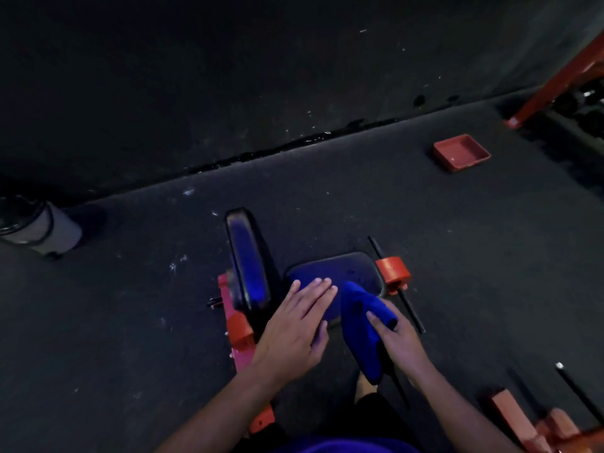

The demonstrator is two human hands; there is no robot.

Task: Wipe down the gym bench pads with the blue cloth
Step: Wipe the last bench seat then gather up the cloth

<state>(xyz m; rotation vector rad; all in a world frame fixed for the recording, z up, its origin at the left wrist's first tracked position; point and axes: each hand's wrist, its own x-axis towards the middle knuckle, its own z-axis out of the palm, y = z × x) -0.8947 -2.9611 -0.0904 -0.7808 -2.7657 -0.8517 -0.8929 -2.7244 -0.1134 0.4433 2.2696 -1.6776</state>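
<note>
A dim, head-worn view looks down on a small gym bench standing on a dark rubber floor [457,256]. Its flat seat pad [353,271] is the landmark here. The left hand [299,325] lies on the near left part of that pad, fingers straight and together, palm down, holding nothing. The right hand [397,338] is at the pad's near right edge, thumb and fingers curled around a bunched blue cloth [361,325]. The cloth's upper end reaches onto the pad, while its lower end hangs toward the person; whether it presses on the pad is unclear. Just left of the seat pad an upright back pad [246,259] rises, glossy and dark. The red frame [228,308] is mostly hidden beneath the arms. Far beyond the pad, to the right, sits a red tray [461,153]. Far left stands a grey bin [39,228], cut off by the picture's edge.
</note>
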